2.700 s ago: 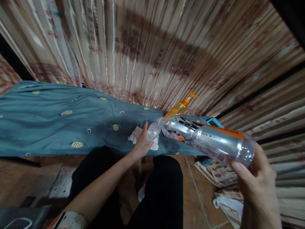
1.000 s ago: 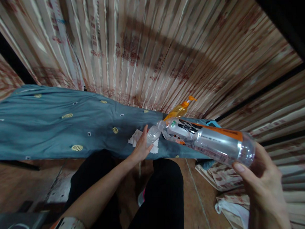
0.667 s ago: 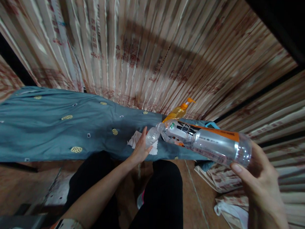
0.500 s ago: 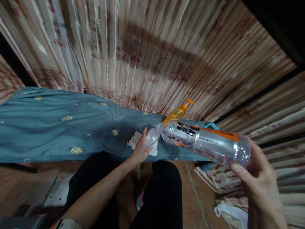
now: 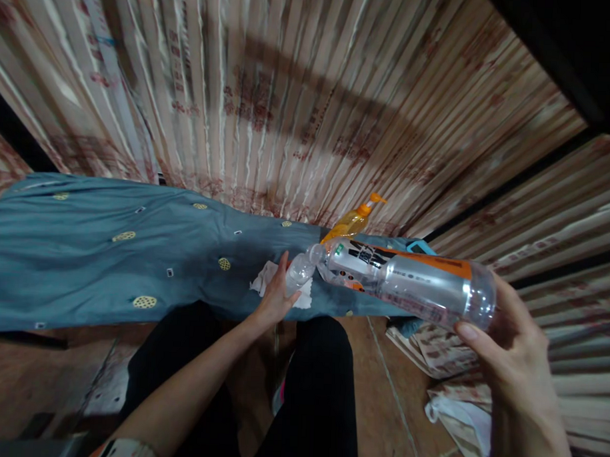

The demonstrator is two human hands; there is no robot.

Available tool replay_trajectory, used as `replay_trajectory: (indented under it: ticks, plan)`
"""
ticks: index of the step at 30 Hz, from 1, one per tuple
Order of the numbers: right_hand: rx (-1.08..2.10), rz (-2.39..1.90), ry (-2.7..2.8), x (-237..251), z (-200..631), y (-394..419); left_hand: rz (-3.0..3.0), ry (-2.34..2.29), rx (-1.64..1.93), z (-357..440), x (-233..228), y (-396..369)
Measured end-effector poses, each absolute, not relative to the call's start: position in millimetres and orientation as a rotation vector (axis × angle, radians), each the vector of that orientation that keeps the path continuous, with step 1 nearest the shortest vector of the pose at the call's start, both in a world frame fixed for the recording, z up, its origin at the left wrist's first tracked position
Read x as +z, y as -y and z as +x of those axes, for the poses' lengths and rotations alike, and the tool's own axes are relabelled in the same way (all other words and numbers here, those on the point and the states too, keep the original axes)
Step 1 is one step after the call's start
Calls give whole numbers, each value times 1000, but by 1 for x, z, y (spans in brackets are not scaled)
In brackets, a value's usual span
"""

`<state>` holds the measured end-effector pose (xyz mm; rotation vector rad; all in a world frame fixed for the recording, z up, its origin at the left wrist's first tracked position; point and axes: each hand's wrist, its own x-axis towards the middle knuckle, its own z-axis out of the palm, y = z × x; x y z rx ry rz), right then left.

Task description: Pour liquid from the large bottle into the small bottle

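Note:
My right hand (image 5: 511, 342) is closed around the base of a large clear plastic bottle (image 5: 423, 279) with an orange, black and silver label. The bottle lies nearly level, its neck pointing left and slightly higher than its base in the picture. At its mouth sits the opening of a small clear bottle (image 5: 299, 271), gripped by my left hand (image 5: 277, 294). Whether liquid passes between them is too faint to tell. Under the small bottle a white tissue (image 5: 263, 278) lies on the cloth. Behind the large bottle is a yellow pump bottle (image 5: 352, 222).
A blue-green patterned cloth (image 5: 94, 261) covers the long narrow surface before me. Stacked wrapped boards (image 5: 289, 121) rise behind it. A light-blue edged object (image 5: 420, 247) lies at the right end. White and brown packaging (image 5: 461, 424) is on the floor at right.
Both hands hold the two bottles mouth to mouth as before. The whole view has shifted slightly, so everything sits a little farther left; the large bottle's tilt looks almost the same.

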<state>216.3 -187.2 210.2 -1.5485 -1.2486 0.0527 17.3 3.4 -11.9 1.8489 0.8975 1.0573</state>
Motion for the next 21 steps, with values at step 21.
replay_trajectory:
  ticks: [21]
  plan:
    - [69, -1541, 1220, 215, 212, 185, 1841, -858, 1058, 16, -12, -4]
